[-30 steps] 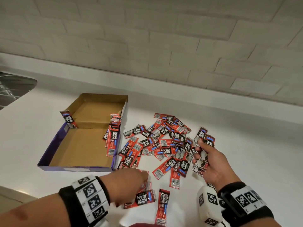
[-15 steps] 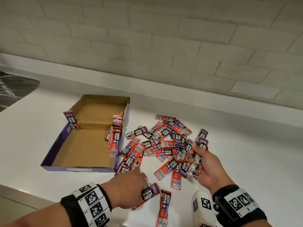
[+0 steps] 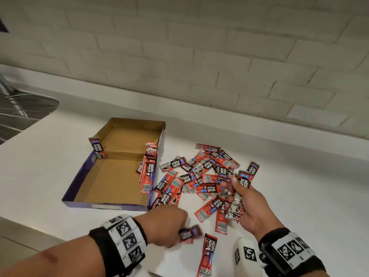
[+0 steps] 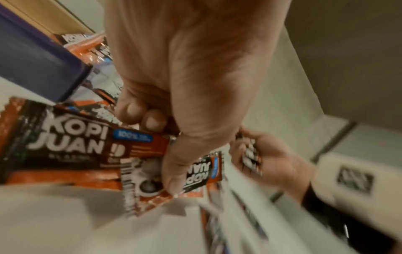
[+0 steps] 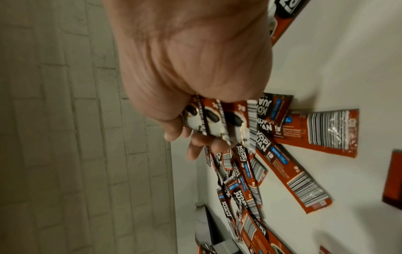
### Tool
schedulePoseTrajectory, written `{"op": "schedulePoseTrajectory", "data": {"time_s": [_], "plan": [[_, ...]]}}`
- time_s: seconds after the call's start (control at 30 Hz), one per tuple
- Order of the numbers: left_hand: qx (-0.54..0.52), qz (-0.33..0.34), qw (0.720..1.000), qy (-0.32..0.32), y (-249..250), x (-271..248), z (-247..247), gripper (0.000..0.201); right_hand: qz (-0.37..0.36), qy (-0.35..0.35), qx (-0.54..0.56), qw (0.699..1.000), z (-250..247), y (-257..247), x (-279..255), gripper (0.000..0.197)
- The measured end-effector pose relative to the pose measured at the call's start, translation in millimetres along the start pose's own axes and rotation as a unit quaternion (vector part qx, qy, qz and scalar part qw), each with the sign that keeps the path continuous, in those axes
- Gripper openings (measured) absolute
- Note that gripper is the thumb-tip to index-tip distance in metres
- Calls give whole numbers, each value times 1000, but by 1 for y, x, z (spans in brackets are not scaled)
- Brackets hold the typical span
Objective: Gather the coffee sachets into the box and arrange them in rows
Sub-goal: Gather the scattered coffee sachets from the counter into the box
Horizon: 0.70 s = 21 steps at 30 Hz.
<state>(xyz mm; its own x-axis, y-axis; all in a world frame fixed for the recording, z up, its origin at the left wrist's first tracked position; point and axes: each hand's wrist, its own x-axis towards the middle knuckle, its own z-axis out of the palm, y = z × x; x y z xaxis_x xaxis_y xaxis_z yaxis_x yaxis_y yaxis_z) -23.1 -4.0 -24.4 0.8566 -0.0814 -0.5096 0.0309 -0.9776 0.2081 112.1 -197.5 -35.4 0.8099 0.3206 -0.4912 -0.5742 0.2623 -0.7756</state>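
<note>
Several red and black coffee sachets [image 3: 201, 176] lie scattered on the white counter, right of the open cardboard box [image 3: 83, 182]. A small row of sachets [image 3: 148, 168] leans against the box's right wall, and one sachet [image 3: 97, 147] stands at its left wall. My left hand [image 3: 169, 226] is low by the box's near right corner and pinches a couple of sachets [image 4: 65, 149]. My right hand [image 3: 242, 200] hovers at the pile's right side and grips a bundle of sachets [image 5: 219, 120]. One sachet [image 3: 207, 254] lies alone between my wrists.
A steel sink [image 3: 22, 112] is set into the counter at the far left. A pale brick wall [image 3: 199, 56] rises behind the counter's raised back ledge. The counter's front edge runs by my left forearm.
My left hand has moved right and forward along the counter with its sachets, which are now blurred. My right hand keeps its bundle and has shifted slightly left over the pile.
</note>
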Motion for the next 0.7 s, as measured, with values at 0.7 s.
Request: {"op": "schedulePoseTrajectory", "data": {"time_s": [0.7], "plan": [[-664, -4, 697, 271, 10, 32, -47, 37, -91, -4, -22, 996, 66, 7, -6, 13]]}}
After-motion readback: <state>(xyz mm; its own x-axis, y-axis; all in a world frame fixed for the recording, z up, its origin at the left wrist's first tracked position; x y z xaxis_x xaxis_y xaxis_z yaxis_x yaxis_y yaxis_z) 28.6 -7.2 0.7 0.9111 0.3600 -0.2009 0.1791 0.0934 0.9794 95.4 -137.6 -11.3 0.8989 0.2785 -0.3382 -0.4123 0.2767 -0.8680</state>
